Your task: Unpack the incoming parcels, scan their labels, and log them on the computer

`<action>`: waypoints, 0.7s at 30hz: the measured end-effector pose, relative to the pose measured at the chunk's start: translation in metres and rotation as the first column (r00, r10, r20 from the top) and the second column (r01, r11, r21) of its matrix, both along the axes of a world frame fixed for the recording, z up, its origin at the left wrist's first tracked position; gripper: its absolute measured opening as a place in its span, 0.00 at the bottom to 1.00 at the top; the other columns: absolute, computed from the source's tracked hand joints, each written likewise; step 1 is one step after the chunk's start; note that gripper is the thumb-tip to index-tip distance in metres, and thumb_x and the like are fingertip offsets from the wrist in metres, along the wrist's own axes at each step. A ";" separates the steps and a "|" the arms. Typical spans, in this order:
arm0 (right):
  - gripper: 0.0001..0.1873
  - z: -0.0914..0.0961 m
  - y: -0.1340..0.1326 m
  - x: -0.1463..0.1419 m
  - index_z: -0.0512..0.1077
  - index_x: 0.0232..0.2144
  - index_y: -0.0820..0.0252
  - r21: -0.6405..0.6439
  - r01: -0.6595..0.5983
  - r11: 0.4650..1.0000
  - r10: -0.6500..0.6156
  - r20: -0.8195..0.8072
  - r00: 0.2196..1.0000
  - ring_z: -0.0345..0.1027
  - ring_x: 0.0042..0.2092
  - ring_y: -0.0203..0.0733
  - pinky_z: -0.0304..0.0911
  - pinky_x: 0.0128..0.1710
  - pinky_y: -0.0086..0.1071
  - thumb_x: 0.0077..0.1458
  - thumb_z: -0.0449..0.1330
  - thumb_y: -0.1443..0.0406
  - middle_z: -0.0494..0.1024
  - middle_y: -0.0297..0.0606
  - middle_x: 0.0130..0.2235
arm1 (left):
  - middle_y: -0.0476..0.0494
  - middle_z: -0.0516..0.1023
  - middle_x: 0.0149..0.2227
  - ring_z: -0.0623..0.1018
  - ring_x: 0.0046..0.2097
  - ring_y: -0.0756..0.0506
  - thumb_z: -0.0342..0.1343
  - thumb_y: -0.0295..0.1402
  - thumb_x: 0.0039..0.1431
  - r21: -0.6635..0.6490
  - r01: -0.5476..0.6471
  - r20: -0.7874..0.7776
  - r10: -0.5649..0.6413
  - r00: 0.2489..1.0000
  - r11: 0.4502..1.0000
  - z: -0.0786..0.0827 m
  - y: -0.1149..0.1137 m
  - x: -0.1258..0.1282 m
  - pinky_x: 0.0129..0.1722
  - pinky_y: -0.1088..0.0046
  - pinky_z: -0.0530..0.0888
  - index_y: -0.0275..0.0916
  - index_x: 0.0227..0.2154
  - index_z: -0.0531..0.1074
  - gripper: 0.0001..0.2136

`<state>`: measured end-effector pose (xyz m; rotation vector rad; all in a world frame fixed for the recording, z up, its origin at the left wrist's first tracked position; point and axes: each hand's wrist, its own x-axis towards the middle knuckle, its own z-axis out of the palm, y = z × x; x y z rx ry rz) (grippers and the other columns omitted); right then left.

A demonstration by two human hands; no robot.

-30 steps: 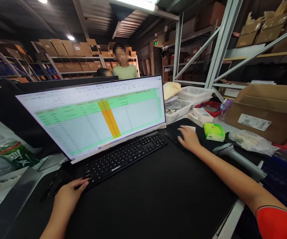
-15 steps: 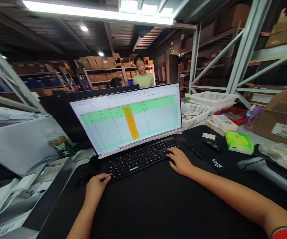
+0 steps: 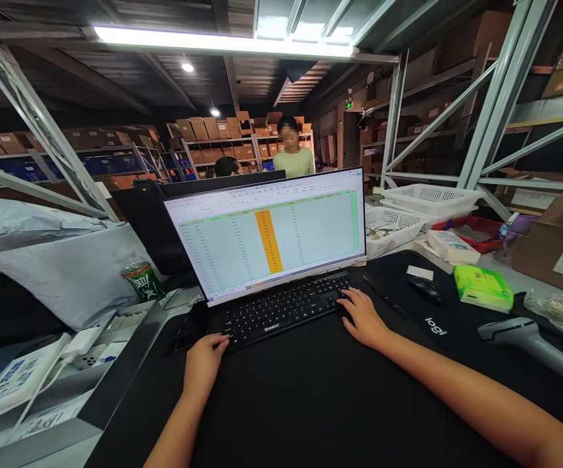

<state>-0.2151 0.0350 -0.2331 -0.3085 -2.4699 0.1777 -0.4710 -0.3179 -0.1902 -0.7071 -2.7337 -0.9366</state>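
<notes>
A black keyboard (image 3: 281,314) lies in front of a monitor (image 3: 272,237) showing a spreadsheet with an orange column. My left hand (image 3: 205,361) rests at the keyboard's lower left corner, fingertips on its edge keys, thumb a little apart, holding nothing. At the right end, my right hand (image 3: 364,318) has its fingers spread over the number pad and arrow keys. Whether any key is pressed down cannot be seen. To the right, a black mouse (image 3: 425,289) sits on a dark mouse pad (image 3: 415,312), with a small white card touching it.
A grey barcode scanner (image 3: 510,329), a green packet (image 3: 483,288) and white baskets (image 3: 396,229) stand to the right. At left are a drink bottle (image 3: 144,279), a grey divided tray (image 3: 120,354) and a large white bag (image 3: 74,273). Two people are behind the monitor.
The spreadsheet has changed: the wide green bands near its top are now mostly pale rows. My view has shifted slightly left. Both hands stay at the keyboard.
</notes>
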 end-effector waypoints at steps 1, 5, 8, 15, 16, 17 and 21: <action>0.25 -0.002 0.000 0.000 0.72 0.57 0.58 0.001 0.005 1.000 -0.005 0.002 1.000 0.56 0.69 0.61 0.56 0.67 0.59 0.57 0.57 0.68 0.68 0.51 0.65 | 0.40 0.85 0.47 0.83 0.51 0.38 0.57 0.33 0.56 -0.008 -0.002 -0.006 0.002 1.000 1.000 0.001 0.000 0.001 0.57 0.60 0.76 0.42 0.34 0.84 0.10; 0.25 -0.007 -0.002 -0.002 0.72 0.58 0.58 0.006 0.013 1.000 -0.013 0.017 1.000 0.56 0.69 0.61 0.57 0.66 0.59 0.57 0.57 0.67 0.68 0.51 0.65 | 0.39 0.85 0.49 0.82 0.52 0.37 0.56 0.33 0.58 -0.053 -0.022 -0.029 0.021 0.999 0.998 0.002 0.000 0.006 0.56 0.62 0.76 0.40 0.37 0.84 0.11; 0.26 0.001 0.007 0.000 0.72 0.58 0.57 0.060 0.007 0.998 -0.007 0.002 1.000 0.58 0.68 0.61 0.58 0.65 0.58 0.56 0.58 0.67 0.69 0.50 0.65 | 0.38 0.85 0.46 0.83 0.49 0.37 0.53 0.34 0.62 -0.098 -0.054 -0.050 0.050 0.998 0.994 0.002 0.000 0.010 0.51 0.62 0.77 0.40 0.41 0.83 0.14; 0.24 0.034 0.143 0.063 0.76 0.53 0.62 0.167 0.402 0.900 -0.411 0.021 0.911 0.72 0.56 0.63 0.67 0.55 0.55 0.58 0.57 0.58 0.77 0.55 0.56 | 0.37 0.85 0.44 0.84 0.45 0.37 0.48 0.35 0.66 -0.191 -0.128 -0.112 0.108 0.988 0.973 0.002 0.000 0.016 0.44 0.65 0.76 0.41 0.44 0.81 0.16; 0.26 0.030 0.167 0.078 0.76 0.53 0.62 0.141 0.470 0.872 -0.478 0.029 0.878 0.73 0.54 0.65 0.68 0.53 0.57 0.58 0.56 0.54 0.78 0.55 0.55 | 0.36 0.85 0.44 0.84 0.44 0.37 0.48 0.36 0.66 -0.200 -0.134 -0.121 0.112 0.986 0.970 0.002 0.001 0.017 0.43 0.64 0.77 0.41 0.45 0.81 0.16; 0.29 0.024 0.188 0.093 0.76 0.53 0.62 0.105 0.509 0.854 -0.516 0.054 0.855 0.74 0.52 0.66 0.69 0.52 0.58 0.57 0.57 0.50 0.79 0.55 0.55 | 0.35 0.85 0.45 0.83 0.44 0.37 0.48 0.36 0.66 -0.207 -0.136 -0.131 0.110 0.985 0.969 0.002 0.003 0.018 0.43 0.63 0.77 0.40 0.45 0.81 0.16; 0.32 -0.011 0.228 0.133 0.74 0.54 0.60 -0.015 0.363 0.932 -0.357 0.145 0.923 0.75 0.53 0.61 0.70 0.54 0.51 0.56 0.57 0.45 0.80 0.52 0.54 | 0.34 0.80 0.55 0.81 0.53 0.37 0.46 0.35 0.67 -0.206 -0.082 -0.185 0.043 0.982 0.975 0.003 0.012 0.025 0.52 0.62 0.76 0.38 0.46 0.80 0.17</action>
